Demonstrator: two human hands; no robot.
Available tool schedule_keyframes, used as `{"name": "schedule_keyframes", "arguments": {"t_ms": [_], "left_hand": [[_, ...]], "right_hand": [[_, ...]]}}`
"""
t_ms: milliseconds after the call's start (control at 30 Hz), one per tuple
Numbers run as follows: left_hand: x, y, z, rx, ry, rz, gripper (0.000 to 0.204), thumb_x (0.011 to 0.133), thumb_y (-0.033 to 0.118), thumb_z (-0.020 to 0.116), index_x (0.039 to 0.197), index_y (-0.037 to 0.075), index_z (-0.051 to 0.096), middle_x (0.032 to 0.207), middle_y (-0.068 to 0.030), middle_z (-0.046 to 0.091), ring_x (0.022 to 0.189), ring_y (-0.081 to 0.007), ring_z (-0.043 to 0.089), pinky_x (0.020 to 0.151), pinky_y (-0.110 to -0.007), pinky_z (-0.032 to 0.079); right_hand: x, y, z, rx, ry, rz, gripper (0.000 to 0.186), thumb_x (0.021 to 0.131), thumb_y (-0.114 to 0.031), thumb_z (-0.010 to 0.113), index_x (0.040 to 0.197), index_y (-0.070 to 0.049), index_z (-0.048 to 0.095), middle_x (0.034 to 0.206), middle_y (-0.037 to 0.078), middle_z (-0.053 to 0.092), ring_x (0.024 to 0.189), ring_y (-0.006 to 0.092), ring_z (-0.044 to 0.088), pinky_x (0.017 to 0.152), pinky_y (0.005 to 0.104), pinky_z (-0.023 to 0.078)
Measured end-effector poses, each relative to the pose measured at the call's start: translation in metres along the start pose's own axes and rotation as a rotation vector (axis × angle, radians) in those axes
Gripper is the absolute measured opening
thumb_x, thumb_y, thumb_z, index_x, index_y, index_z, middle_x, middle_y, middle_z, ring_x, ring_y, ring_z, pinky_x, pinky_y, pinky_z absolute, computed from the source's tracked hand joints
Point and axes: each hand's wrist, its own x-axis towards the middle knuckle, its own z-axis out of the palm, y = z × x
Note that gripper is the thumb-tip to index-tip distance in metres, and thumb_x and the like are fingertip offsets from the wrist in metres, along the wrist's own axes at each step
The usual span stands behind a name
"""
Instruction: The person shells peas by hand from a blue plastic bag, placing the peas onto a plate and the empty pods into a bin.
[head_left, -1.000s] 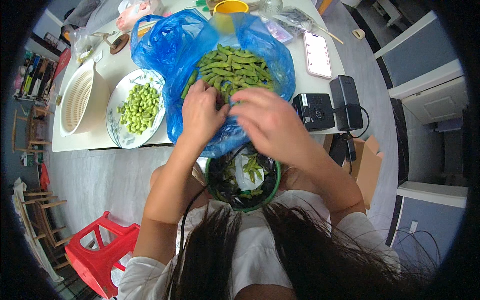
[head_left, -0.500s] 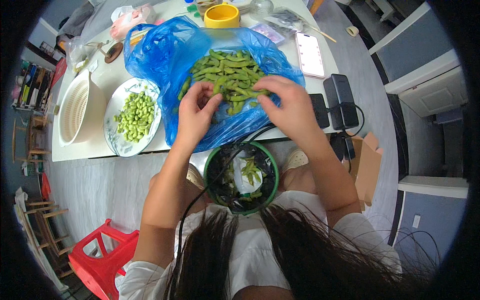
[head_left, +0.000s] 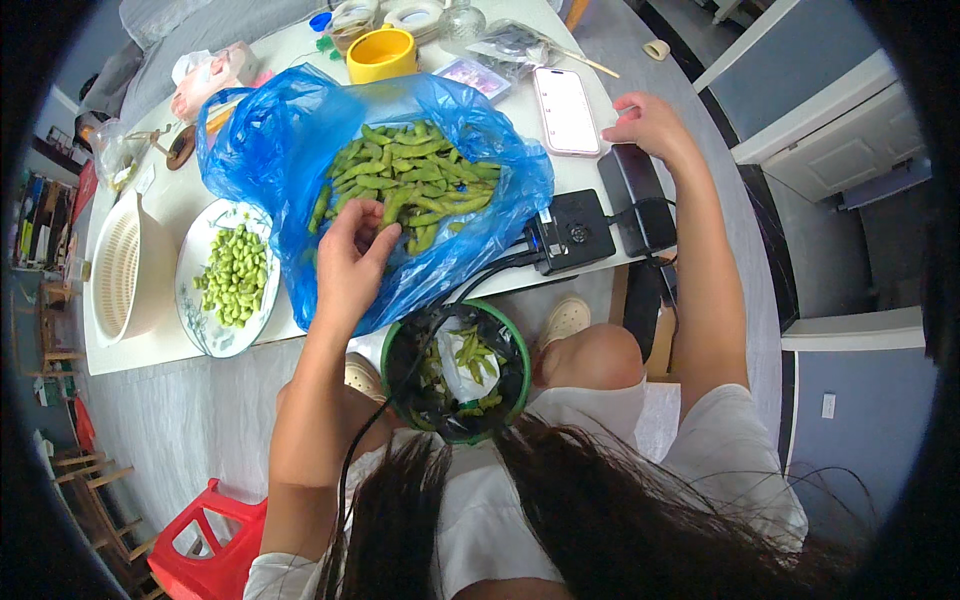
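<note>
Green edamame pods point(head_left: 415, 165) lie heaped on a spread blue plastic bag point(head_left: 300, 160) on the table. At the heap's near left edge, my left hand point(head_left: 350, 262) is closed, with an edamame pod point(head_left: 394, 208) between thumb and fingers. My right hand point(head_left: 652, 128) is off to the right, raised beside the phone point(head_left: 567, 112), with its bent fingers apart and nothing in them. The phone's screen is lit white. Shelled green beans point(head_left: 238, 275) sit on a patterned white plate point(head_left: 195, 325) left of the bag.
A cream basket point(head_left: 130, 270) stands at the left. By the right edge are a black box point(head_left: 577, 232) with cables and a black power brick point(head_left: 640, 205). A green-rimmed bin point(head_left: 520, 385) with discarded pods stands between my legs. A yellow bowl point(head_left: 382, 57) is at the back.
My right hand has left the pods and moved right, to beside the phone. My left hand stays at the heap. The whole view has shifted, with the table turned slightly.
</note>
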Motion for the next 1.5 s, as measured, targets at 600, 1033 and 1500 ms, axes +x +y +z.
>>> {"name": "schedule_keyframes", "arguments": {"t_ms": [600, 1033, 1500], "left_hand": [[-0.002, 0.006, 0.001, 0.04, -0.032, -0.002, 0.019, 0.075, 0.003, 0.063, 0.091, 0.0, 0.052, 0.075, 0.0001, 0.052, 0.064, -0.0056, 0.047, 0.059, -0.019, 0.039], [-0.003, 0.008, 0.001, 0.073, -0.041, -0.024, 0.02, 0.075, 0.003, 0.062, 0.092, 0.0, 0.052, 0.077, -0.0015, 0.053, 0.067, -0.0074, 0.049, 0.063, -0.02, 0.041], [-0.004, 0.008, 0.001, 0.091, -0.03, 0.005, 0.02, 0.075, 0.003, 0.063, 0.091, 0.0, 0.051, 0.077, -0.0035, 0.055, 0.067, -0.0088, 0.051, 0.062, -0.022, 0.042]], "right_hand": [[0.037, 0.004, 0.031, -0.028, -0.216, 0.142, 0.05, 0.049, -0.034, 0.083, 0.082, -0.006, 0.056, 0.074, 0.004, 0.055, 0.065, 0.0142, 0.05, 0.056, 0.0263, 0.038], [0.04, 0.009, 0.033, -0.005, -0.224, 0.082, 0.048, 0.048, -0.031, 0.083, 0.077, -0.007, 0.053, 0.072, 0.006, 0.056, 0.065, 0.0153, 0.051, 0.058, 0.0267, 0.04], [0.037, 0.003, 0.035, -0.082, -0.154, 0.107, 0.049, 0.047, -0.031, 0.083, 0.076, -0.007, 0.052, 0.072, 0.006, 0.055, 0.066, 0.0165, 0.052, 0.058, 0.0268, 0.04]]}}
